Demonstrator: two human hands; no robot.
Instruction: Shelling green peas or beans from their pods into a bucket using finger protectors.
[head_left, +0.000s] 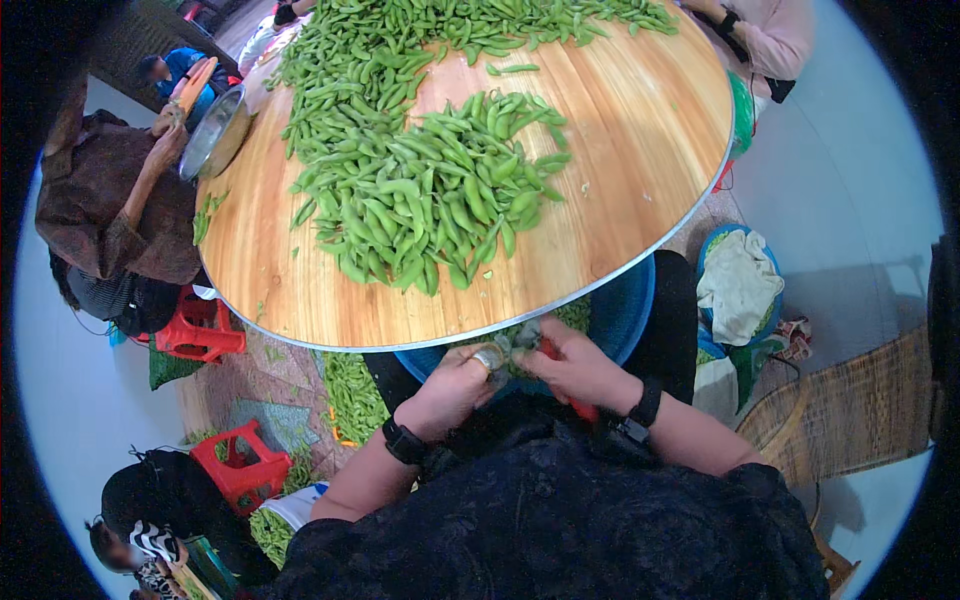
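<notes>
Both of my hands are close together just below the near edge of a round wooden table (630, 150). My left hand (454, 379) is curled, with a pale, ring-like wrap at its fingers; what lies within its grip cannot be told. My right hand (577, 367) is closed on a red-handled tool (583, 409), whose kind is hidden. A greyish, blurred thing shows between the fingertips. Under the hands stands a blue plastic tub (622, 304) with small green pieces inside. On the table lies a large heap of green soybean pods (427, 202).
A metal bowl (217, 135) sits at the table's left edge beside a person in brown. Red plastic stools (244, 461) stand at the left. More pods (352, 397) lie on the floor. Tubs with a pale cloth (739, 281) stand at the right. Other people sit around the table.
</notes>
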